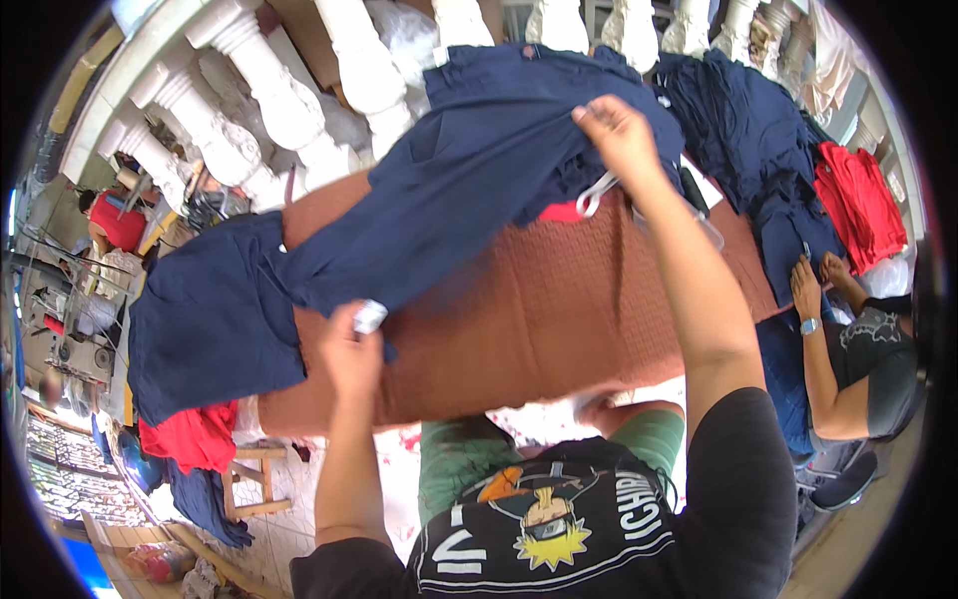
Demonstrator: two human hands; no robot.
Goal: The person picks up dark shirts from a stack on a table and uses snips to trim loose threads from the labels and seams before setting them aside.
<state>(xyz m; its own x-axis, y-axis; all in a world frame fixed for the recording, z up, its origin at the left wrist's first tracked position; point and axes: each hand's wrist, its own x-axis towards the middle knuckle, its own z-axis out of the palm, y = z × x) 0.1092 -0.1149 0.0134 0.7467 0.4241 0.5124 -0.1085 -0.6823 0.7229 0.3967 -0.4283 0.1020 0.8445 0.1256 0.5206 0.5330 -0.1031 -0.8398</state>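
Wore a black short-sleeved T-shirt (599,519), sleeves ending above the elbows. Carried a cartoon print on the chest: spiky yellow hair, orange and grey patches, white lettering alongside. Green shorts (459,454) below, with a few darker marks on the left leg. Forearms bare; no watch, ring or glove seen on left hand (351,351) or right hand (621,135).

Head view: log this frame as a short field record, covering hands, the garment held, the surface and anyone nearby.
left hand: grips the navy garment at its near edge, by a small white tag
right hand: pinches the same garment's far edge, lifted
surface: brown textured table cover
piles: navy stack at left with red cloth below it; red stack at right
nearby: co-worker's hands on navy cloth, right
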